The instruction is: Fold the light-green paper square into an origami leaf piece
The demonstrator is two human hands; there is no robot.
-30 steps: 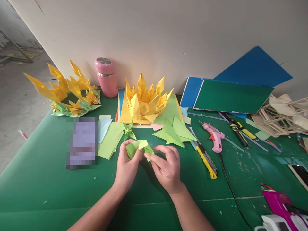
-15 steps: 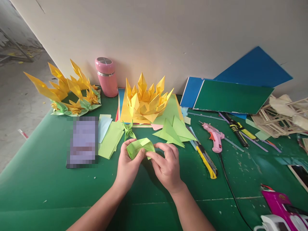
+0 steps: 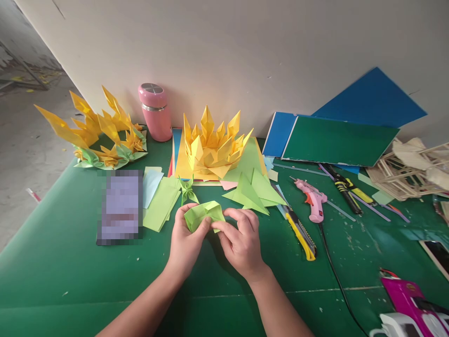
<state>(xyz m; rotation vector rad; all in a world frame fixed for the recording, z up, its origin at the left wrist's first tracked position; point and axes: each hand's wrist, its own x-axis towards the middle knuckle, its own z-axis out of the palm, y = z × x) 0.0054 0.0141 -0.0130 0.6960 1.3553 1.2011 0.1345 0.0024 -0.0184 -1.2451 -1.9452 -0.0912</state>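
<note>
A light green folded paper piece (image 3: pixel 204 214) is held just above the green table mat (image 3: pixel 70 276). My left hand (image 3: pixel 185 243) pinches its left side, thumb on top. From the right, my right hand (image 3: pixel 240 243) grips its other edge with curled fingers. Just behind the hands lies a small green folded shape (image 3: pixel 187 189) and two light green folded triangles (image 3: pixel 254 191). A stack of light green paper sheets (image 3: pixel 162 202) rests to the left of my left hand.
Yellow paper lotus models stand at the back (image 3: pixel 212 142) and far left (image 3: pixel 96 133), with a pink flask (image 3: pixel 154 112) between them. A yellow utility knife (image 3: pixel 300 234), pink glue gun (image 3: pixel 313 200) with cord, blue and green boards (image 3: pixel 336 138) and a wooden stick model (image 3: pixel 410 171) lie right.
The green paper piece has been opened out wider between the hands, and my right fingers have shifted a little left onto its edge.
</note>
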